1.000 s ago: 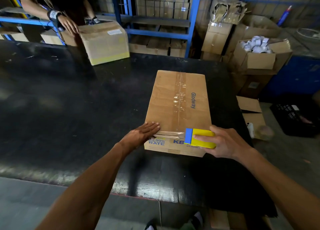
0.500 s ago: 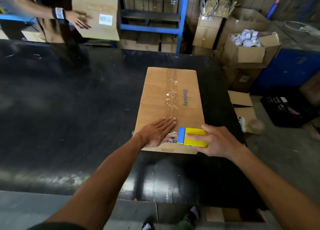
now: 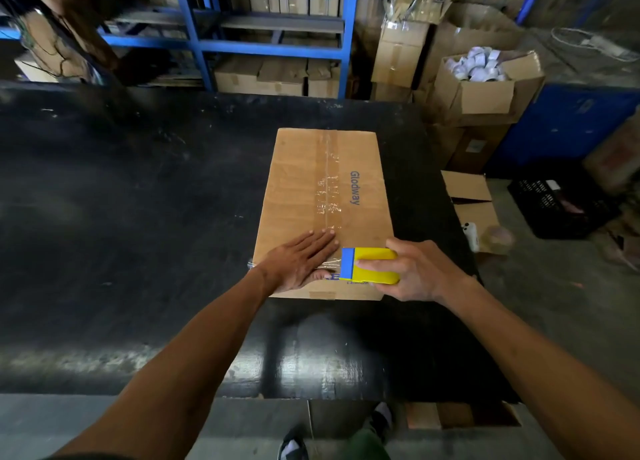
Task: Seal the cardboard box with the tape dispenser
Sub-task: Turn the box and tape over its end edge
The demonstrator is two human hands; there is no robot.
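Observation:
A flat brown cardboard box [image 3: 298,182] marked "Glodway" lies on the black table [image 3: 121,199], with clear tape running along its centre seam. My left hand [image 3: 301,262] lies flat, fingers spread, on the box's near end, pressing the tape down. My right hand [image 3: 415,272] grips a yellow and blue tape dispenser [image 3: 369,265] at the box's near right corner, its blue edge next to my left fingertips. A strip of clear tape runs across the near end under my left hand.
Blue metal shelving [image 3: 270,43] with stacked cartons stands behind the table. Open cartons [image 3: 485,92], one holding white rolls, sit at the right. A black crate [image 3: 561,203] and loose cardboard [image 3: 471,196] lie on the floor right of the table. A person [image 3: 69,36] stands at far left.
My left hand slid from the box's near left corner toward the centre seam, flat on the tape. The person at the back lifted a carton off the table and out of view.

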